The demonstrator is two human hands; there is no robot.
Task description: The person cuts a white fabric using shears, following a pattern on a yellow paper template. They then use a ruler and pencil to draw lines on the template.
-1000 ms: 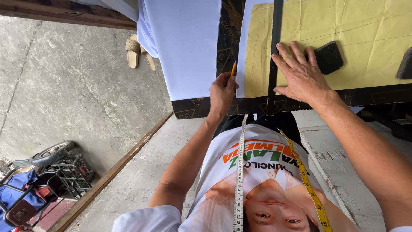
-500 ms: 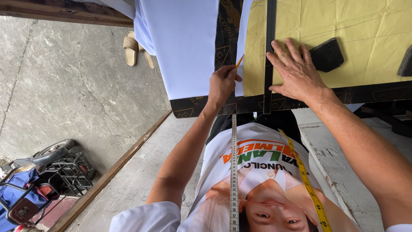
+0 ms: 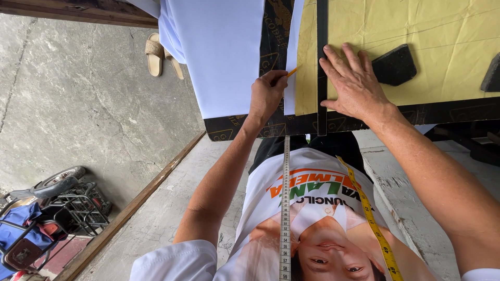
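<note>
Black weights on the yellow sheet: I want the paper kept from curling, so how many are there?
2: one black weight beside the right hand, another cut off by the picture's right edge. More may lie out of view.

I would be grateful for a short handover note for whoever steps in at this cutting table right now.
Left hand: closed on an orange pencil, tip at the white paper's edge beside the black ruler.
Right hand: flat, fingers spread, pressing the ruler onto the yellow pattern paper.
Two dark weights sit on the yellow paper; white fabric lies left; a measuring tape hangs from the neck.
Done: ruler aligned, paper weighted.
Left: likely marking along the ruler; I cannot tell how far the line runs.
</note>
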